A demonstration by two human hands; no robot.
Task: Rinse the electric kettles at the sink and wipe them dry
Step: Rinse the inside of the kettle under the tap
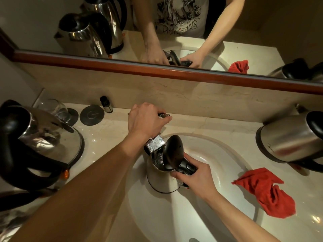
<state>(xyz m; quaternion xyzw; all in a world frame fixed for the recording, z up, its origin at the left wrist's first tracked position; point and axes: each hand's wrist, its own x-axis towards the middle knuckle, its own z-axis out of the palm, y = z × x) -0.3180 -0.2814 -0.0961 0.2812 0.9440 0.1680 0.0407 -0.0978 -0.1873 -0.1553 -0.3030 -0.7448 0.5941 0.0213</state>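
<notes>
Kettle [161,173] sits upright in the sink [218,165], lid flipped open, right under the tap [154,143]. Right hand [194,177] grips its black handle; left hand [146,120] curls around the tap lever just behind it. 2 more kettles [42,142] [290,142] stand on the surface, red cloth [267,191] lies at the sink's right edge.

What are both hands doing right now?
Left hand: closed on the tap handle.
Right hand: closed on the handle of the kettle in the sink.
</notes>
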